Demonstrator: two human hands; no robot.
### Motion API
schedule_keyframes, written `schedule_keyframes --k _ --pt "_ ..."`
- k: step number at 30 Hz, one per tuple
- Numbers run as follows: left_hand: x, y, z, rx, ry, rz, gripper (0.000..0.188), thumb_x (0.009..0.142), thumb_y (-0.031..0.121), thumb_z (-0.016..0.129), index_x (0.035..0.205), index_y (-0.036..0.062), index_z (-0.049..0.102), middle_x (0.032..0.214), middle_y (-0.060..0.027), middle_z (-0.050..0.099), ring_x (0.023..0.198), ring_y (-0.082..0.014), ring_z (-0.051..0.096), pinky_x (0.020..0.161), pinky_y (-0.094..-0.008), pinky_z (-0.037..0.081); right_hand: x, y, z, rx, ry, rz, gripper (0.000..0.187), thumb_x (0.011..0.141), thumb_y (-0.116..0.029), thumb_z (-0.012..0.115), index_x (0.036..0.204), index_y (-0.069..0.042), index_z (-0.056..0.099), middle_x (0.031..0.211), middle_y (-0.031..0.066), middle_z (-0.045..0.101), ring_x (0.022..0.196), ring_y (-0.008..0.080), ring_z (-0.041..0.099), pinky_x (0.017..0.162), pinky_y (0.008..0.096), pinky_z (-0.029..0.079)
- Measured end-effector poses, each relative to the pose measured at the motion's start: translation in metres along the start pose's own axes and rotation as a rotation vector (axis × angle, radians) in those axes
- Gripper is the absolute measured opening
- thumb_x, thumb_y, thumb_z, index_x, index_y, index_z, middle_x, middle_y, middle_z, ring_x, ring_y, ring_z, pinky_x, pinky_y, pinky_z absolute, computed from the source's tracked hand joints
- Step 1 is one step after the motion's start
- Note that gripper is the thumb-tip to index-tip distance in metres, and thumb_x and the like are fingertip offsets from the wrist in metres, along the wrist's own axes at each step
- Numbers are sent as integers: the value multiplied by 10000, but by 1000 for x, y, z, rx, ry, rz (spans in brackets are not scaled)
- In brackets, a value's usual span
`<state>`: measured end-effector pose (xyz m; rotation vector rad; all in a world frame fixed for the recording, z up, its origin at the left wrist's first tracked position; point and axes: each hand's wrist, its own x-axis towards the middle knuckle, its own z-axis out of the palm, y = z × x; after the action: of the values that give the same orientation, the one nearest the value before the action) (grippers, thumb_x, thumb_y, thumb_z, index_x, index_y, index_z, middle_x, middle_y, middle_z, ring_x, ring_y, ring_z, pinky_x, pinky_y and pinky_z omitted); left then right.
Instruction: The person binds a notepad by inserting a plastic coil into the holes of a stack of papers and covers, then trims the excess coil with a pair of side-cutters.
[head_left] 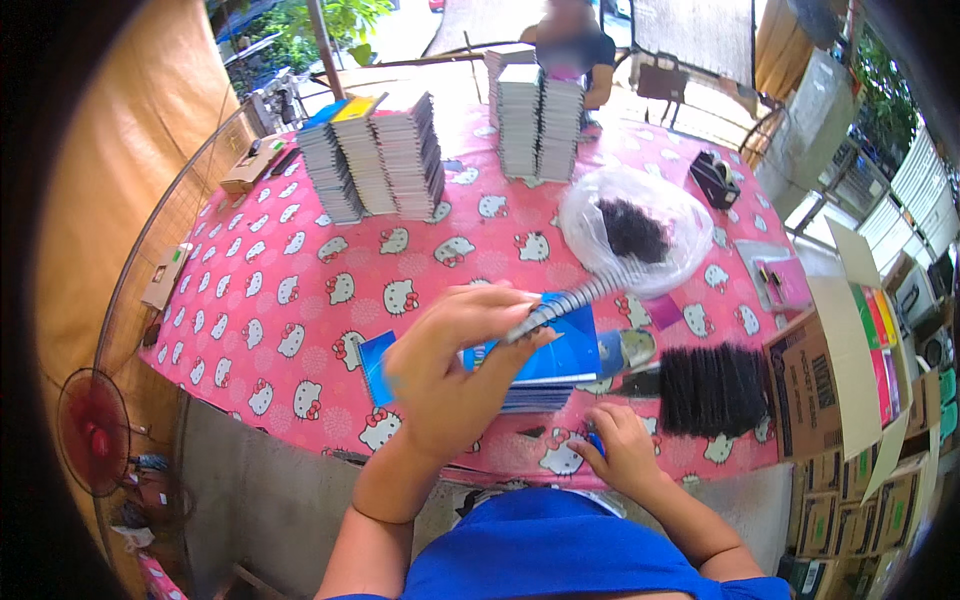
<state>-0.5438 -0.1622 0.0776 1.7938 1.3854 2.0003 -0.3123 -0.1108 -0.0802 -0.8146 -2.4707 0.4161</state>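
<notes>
My left hand (pixel 447 345) is raised over the near middle of the table, its fingers closed on a spiral-bound notebook (pixel 585 294) seen nearly edge-on, coil upward. Below it lies a stack of blue-covered notebooks (pixel 565 350), partly hidden by the hand. Another blue notebook (pixel 377 366) shows left of my wrist. My right hand (pixel 625 448) rests at the table's front edge, fingers curled around a small blue-handled tool (pixel 597 442) whose kind I cannot make out. Beyond that hand sits a pile of black binding coils (pixel 712 390).
Tall notebook stacks (pixel 405 160) stand at the back left, with more stacks (pixel 518 125) near a person (pixel 575 50) across the table. A plastic bag (pixel 585 215) holds black scraps. A black tape dispenser (pixel 714 180) is far right; an open carton (pixel 803 388) stands nearer.
</notes>
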Motion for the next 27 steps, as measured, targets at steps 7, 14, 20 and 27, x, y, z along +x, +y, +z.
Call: schedule_keyframes --k 7,14,20,27 --pt "-46 -15 16 282 -203 158 241 694 -39 770 885 33 643 933 -121 683 846 -238 651 722 -324 519 -74 43 65 -217 -155 343 531 848 -299 623 1273 -10 490 1248 184 496 1158 354 454 953 525 338" --pt "-54 -20 29 185 2 170 295 668 -23 806 906 -1 634 932 -146 679 789 -216 653 655 -294 513 12 -67 -75 393 197 50 438 791 -87 685 1189 14 533 1109 183 562 991 339 564 857 417 449" --pt "-56 -19 26 231 21 237 346 675 -29 800 977 -14 632 971 -166 678 796 -199 646 639 -275 510 34 -90 -90 253 210 -74 442 788 -112 696 1176 27 536 1116 193 557 1005 346 551 875 432 442" --pt "-55 -20 19 267 -106 240 395 649 -25 788 1021 7 657 990 -140 683 794 -218 615 670 -310 493 20 -87 -84 331 233 -4 448 787 -113 698 1183 16 533 1117 194 556 1000 341 547 874 416 443"
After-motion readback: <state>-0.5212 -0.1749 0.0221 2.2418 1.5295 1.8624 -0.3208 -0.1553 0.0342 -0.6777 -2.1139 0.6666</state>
